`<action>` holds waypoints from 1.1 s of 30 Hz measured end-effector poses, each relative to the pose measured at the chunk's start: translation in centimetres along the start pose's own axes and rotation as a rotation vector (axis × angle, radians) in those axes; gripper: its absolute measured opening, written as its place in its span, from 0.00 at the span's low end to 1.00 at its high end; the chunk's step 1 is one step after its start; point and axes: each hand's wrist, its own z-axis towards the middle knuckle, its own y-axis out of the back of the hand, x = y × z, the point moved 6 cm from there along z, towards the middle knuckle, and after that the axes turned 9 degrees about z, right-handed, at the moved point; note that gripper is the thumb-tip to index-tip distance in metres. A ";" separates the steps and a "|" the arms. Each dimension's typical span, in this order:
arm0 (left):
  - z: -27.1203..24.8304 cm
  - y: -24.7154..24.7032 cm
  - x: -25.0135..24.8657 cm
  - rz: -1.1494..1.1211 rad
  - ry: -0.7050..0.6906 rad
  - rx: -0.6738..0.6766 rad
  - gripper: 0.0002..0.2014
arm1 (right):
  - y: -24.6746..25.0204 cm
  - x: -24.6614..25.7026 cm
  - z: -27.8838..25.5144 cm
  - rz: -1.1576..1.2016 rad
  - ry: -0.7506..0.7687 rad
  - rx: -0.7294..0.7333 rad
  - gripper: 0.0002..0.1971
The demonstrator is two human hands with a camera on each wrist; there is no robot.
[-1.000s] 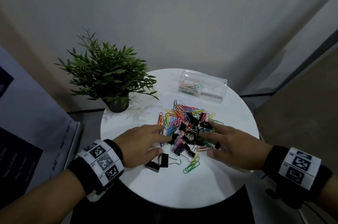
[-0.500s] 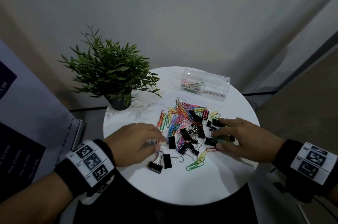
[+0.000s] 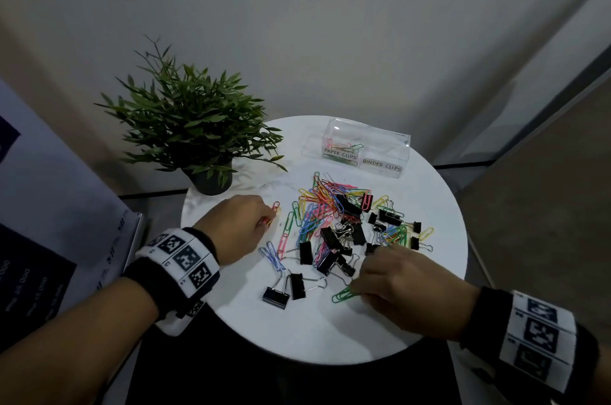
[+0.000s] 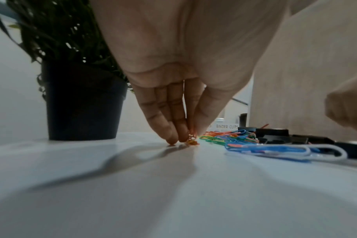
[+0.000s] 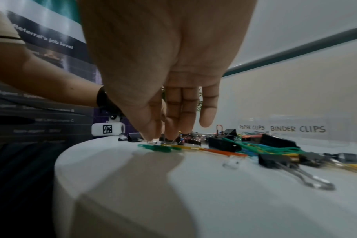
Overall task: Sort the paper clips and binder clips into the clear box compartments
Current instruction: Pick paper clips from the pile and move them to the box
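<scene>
Mixed clip pile [image 3: 344,226] sits on the surface [image 3: 330,332] just in front of the clear box [image 3: 365,153]. Your left hand [image 3: 236,229] pinches orange paper clips [image 4: 192,141] left of the pile; right hand [image 3: 393,282] fingertips are on a green clip [image 3: 344,295], grip unclear. Risk: linked clips drag binder clips along. Box: some paper clips in PAPER CLIPS, BINDER CLIPS looks empty

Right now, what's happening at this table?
A person is sorting a mixed pile of clips on a round table. The left hand pinches orange paper clips at the pile's left edge; the right hand reaches onto green paper clips. The clear box holds a few paper clips; its binder-clip side looks empty.
</scene>
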 end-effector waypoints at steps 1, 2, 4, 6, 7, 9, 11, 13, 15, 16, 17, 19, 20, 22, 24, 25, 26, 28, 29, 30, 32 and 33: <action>0.0 0.3 0.4 -0.043 0.036 -0.020 0.09 | -0.2 0.4 0.2 -0.023 0.014 -0.013 0.09; -0.1 0.6 0.6 -0.100 0.074 -0.041 0.08 | -0.3 0.7 0.3 -0.043 0.029 -0.023 0.08; -0.3 1.1 1.0 -0.210 0.150 -0.078 0.07 | -0.4 1.2 0.6 -0.091 0.059 -0.044 0.07; -0.5 1.4 1.3 -0.284 0.199 -0.114 0.06 | -0.4 1.6 0.7 -0.132 0.084 -0.064 0.09; -0.6 1.4 1.4 -0.313 0.213 -0.127 0.06 | -0.5 1.6 0.8 -0.152 0.092 -0.069 0.10; -0.8 1.4 1.5 -0.361 0.220 -0.137 0.07 | -0.7 1.7 0.7 -0.176 0.101 -0.079 0.10; -1.0 1.2 1.5 -0.392 0.215 -0.129 0.08 | -0.8 1.7 0.7 -0.172 0.100 -0.066 0.10; -1.2 1.2 1.3 -0.405 0.207 -0.119 0.09 | -1.0 1.7 0.7 -0.152 0.087 -0.041 0.05; -1.3 1.3 1.2 -0.410 0.203 -0.114 0.09 | -1.1 1.6 0.7 -0.139 0.063 -0.028 0.04; -1.4 1.3 1.2 -0.408 0.206 -0.113 0.09 | -1.2 1.6 0.7 -0.143 0.064 -0.029 0.04; -1.4 1.4 1.2 -0.405 0.209 -0.114 0.09 | -1.1 1.6 0.7 -0.151 0.053 -0.024 0.03; -1.5 1.7 1.1 -0.412 0.205 -0.127 0.10 | -1.0 1.7 0.9 -0.159 0.050 -0.035 0.03; -1.5 1.8 1.1 -0.420 0.195 -0.136 0.11 | -1.1 1.8 1.0 -0.163 0.059 -0.044 0.06; -1.4 1.9 0.8 -0.433 0.173 -0.142 0.13 | -0.9 1.8 1.1 -0.178 0.060 -0.054 0.08; -1.4 1.8 0.7 -0.440 0.162 -0.134 0.15 | -1.1 1.9 1.2 -0.189 0.074 -0.052 0.09; -1.5 1.7 0.7 -0.439 0.162 -0.133 0.15 | -1.1 1.9 1.1 -0.188 0.071 -0.046 0.09; -1.5 1.7 0.7 -0.434 0.161 -0.135 0.15 | -1.1 1.9 1.1 -0.187 0.068 -0.050 0.08; -1.5 1.8 0.5 -0.419 0.151 -0.141 0.14 | -1.0 1.8 1.0 -0.171 0.053 -0.074 0.06; -1.5 1.9 0.4 -0.408 0.144 -0.142 0.13 | -0.7 1.8 1.0 -0.160 0.044 -0.087 0.05; -1.5 1.9 0.3 -0.398 0.142 -0.141 0.13 | -0.6 1.7 0.9 -0.143 0.034 -0.097 0.05; -1.5 1.8 0.4 -0.398 0.159 -0.136 0.13 | -0.2 1.8 0.8 -0.109 0.019 -0.114 0.05; -1.4 1.6 0.5 -0.408 0.172 -0.129 0.13 | 0.0 1.8 0.8 -0.090 0.019 -0.120 0.04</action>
